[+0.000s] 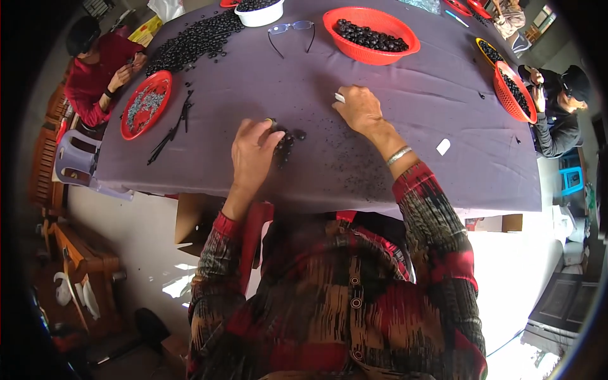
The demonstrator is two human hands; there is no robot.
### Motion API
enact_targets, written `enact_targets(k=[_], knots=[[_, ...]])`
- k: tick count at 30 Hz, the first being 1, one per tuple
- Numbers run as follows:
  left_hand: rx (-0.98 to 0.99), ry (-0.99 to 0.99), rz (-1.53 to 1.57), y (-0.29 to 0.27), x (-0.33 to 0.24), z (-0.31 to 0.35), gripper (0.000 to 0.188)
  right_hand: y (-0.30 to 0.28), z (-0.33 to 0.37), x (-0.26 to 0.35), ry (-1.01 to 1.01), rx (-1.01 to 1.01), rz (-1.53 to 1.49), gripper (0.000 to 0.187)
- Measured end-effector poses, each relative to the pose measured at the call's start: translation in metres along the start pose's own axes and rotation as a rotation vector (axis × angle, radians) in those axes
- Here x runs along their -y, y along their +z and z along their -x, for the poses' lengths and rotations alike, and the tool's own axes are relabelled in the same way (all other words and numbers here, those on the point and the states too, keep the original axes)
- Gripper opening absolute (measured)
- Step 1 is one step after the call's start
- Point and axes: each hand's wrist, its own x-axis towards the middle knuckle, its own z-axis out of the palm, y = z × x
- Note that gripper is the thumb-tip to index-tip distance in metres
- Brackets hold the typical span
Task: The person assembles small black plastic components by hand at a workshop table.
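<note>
My left hand (251, 152) is over the table with its thumb and fingers curled together at a small heap of black beads (288, 144). A dark bead seems to sit between the fingertips, though they partly hide it; a yellow band shows at one finger. My right hand (361, 109), to the right and a little farther off, is closed around a small white piece (339, 97) whose end sticks out on the left. Fine dark crumbs (358, 166) lie scattered on the purple tablecloth (405, 107) below that hand.
Red baskets (335, 38) of black beads stand far and right (531, 114). At left are a red tray (128, 130), thin black strips (180, 120) and a large bead spread (196, 38). Glasses (291, 26) and a white tag (443, 147) lie around. People sit left and right.
</note>
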Motion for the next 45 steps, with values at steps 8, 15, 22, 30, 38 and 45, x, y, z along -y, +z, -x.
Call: enact_targets(k=[8,15,22,30,38,45], knots=[[0.415,-0.602,0.828,0.013,-0.076,0.015,0.028,-0.059,0.088,0.045,-0.351,-0.066,-0.497,0.020],[0.663,-0.673,1.291,0.027,-0.089,0.027,0.015,-0.074,0.130,0.042,-0.264,-0.106,-0.542,0.036],[0.669,-0.650,1.506,0.030,-0.110,0.031,0.019,-0.074,0.148,0.025,-0.262,-0.096,-0.907,0.031],[0.674,-0.663,1.481,0.030,-0.115,0.035,0.015,-0.077,0.158,0.023,-0.253,-0.106,-0.920,0.026],[0.720,-0.609,1.547,0.031,-0.115,0.036,0.017,-0.083,0.164,0.031,-0.231,-0.136,-0.925,0.020],[0.766,-0.581,1.499,0.030,-0.107,0.037,0.026,-0.080,0.166,0.033,-0.173,-0.047,-1.086,0.017]])
